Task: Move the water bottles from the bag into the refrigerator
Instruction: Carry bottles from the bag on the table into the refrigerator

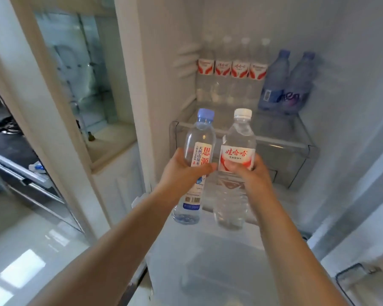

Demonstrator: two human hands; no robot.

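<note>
Both arms reach from the bottom of the frame toward the open refrigerator (352, 107), each hand carrying one water bottle upright in front of it, at the centre of the frame. The left hand (181, 173) grips the blue-capped bottle (197, 151) around its middle, thumb lying across the white label with red characters, fingers wrapped behind it. The right hand (250, 173) grips the white-capped bottle (239, 146) at the lower edge of its red-and-white label, thumb in front and fingers curled round the far side. The two bottles stand just beside each other, nearly touching at the labels, their bases hanging free above the lower part of the compartment.

Behind them, in the upper middle of the frame, a shelf already holds water bottles: a row of four clear bottles with red-and-white labels (231, 69) against the back wall, and to their right two blue-tinted bottles (285, 82) leaning slightly together. Below that shelf sits a clear plastic drawer (296, 151), directly behind the held bottles.

At the left of the frame a white cabinet with a glass panel (75, 69) stands beside the refrigerator, and a glossy pale floor (20, 250) fills the lower left corner. The bag is not visible.
</note>
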